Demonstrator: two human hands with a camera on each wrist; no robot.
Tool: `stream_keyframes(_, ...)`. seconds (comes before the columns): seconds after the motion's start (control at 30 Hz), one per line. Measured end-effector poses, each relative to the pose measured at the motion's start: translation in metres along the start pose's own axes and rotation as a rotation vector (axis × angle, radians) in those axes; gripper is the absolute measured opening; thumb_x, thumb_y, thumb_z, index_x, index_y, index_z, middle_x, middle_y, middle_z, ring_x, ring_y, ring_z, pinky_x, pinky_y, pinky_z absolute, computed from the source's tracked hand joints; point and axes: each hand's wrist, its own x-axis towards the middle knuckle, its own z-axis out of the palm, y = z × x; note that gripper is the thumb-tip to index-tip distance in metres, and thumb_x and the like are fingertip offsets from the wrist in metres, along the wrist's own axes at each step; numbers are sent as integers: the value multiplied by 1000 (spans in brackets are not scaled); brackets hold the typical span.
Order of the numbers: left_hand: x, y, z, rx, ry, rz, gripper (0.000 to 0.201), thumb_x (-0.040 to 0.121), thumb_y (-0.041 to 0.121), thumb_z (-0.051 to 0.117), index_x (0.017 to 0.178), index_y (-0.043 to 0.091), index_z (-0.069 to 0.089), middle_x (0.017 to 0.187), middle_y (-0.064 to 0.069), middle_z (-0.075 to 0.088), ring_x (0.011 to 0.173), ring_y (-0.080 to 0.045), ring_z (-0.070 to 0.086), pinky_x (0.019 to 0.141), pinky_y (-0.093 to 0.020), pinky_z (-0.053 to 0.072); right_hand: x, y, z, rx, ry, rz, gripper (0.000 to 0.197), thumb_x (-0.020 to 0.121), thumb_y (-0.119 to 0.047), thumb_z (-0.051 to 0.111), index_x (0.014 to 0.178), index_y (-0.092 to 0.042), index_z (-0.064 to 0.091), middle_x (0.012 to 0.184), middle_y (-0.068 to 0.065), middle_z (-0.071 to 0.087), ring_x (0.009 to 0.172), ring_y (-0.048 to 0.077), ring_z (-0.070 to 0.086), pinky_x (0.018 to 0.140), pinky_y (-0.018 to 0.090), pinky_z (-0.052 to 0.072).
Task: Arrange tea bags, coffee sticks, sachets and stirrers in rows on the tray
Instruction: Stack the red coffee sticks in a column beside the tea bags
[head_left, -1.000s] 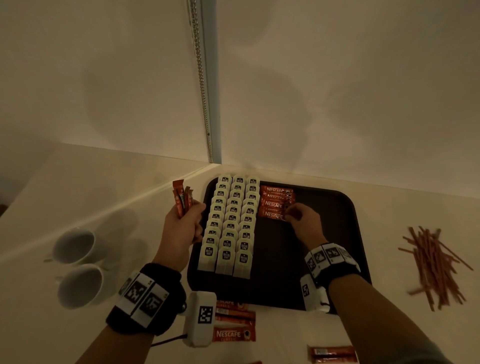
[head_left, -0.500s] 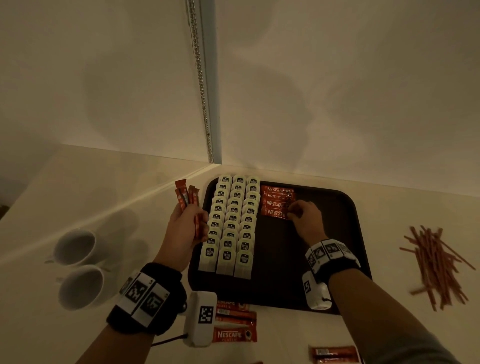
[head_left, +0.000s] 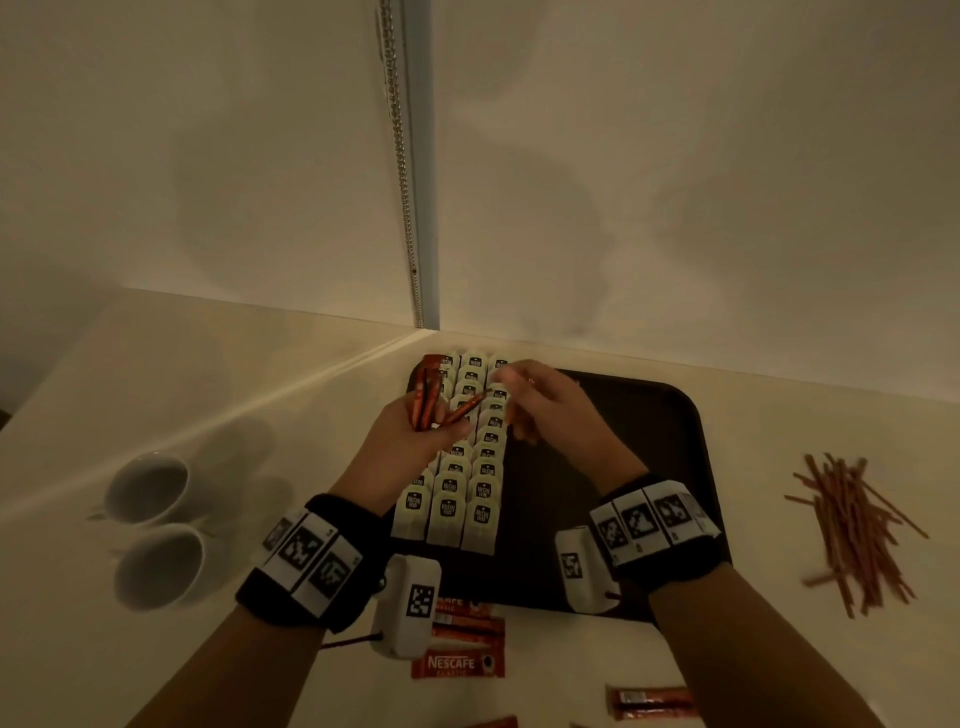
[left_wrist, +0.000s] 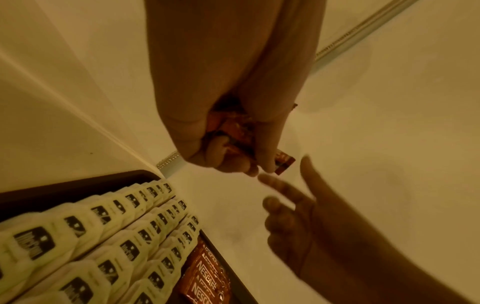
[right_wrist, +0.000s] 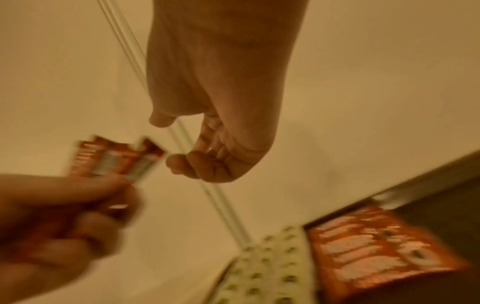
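Your head camera looks down from high up at the whole tray (head_left: 696, 447) by the desk's far corner, while each wrist camera looks along its own hand from very close, and all three see the tea bags (head_left: 467, 493).

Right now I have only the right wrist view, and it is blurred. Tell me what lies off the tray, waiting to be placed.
Observer: A pile of stirrers lies on the table to the right of the tray.
Operator: Report any loose coffee sticks.
Observer: Several coffee sticks lie on the table by the tray's near edge.
Operator: Name anything on the left.
Observer: Two white cups stand left of the tray.
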Motion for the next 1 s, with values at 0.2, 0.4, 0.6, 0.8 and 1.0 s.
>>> stream_keyframes(0.2,-10,9,-2,-78,17,82,34,72,5,78,64,11,46,71,-2,68,77,-20,68,70,-25,56,-15,-11,11,91,-24,-111,13,90,-10,58,101,-5,62,92,11,66,74,14,66,66,21,55)
stream_keyframes(0.4,-17,11,-9,-255,94,81,13,79,5,71,90,12,67,77,-1,73,71,-12,70,62,-19,53,-28,-2,10,377,55,-84,18,89,0,54,104,-6,61,111,15,59,89,10,65,71,16,51)
stream_keyframes(0.6,-17,14,-3,-265,167,98,11,78,7,74,84,15,71,79,-7,74,71,-19,70,69,-27,54,-31,-7,16,327,45,-132,16,86,-3,60,101,-10,58,99,9,62,82,11,64,71,18,52)
stream_keyframes(0.8,-18,20,-2,-238,197,154,9,75,9,76,79,15,71,69,1,72,61,-10,65,60,-21,49,-32,-16,17,-32,-168,-95,22,81,-5,68,98,-13,57,90,4,69,81,8,66,71,19,52)
stream_keyframes(1.0,-20,13,-1,-233,70,72,32,65,24,79,93,10,72,88,-10,74,81,-22,70,79,-36,54,-35,-35,11,-25,-85,-280,66,84,-6,66,135,-33,33,106,4,66,94,14,67,78,29,57)
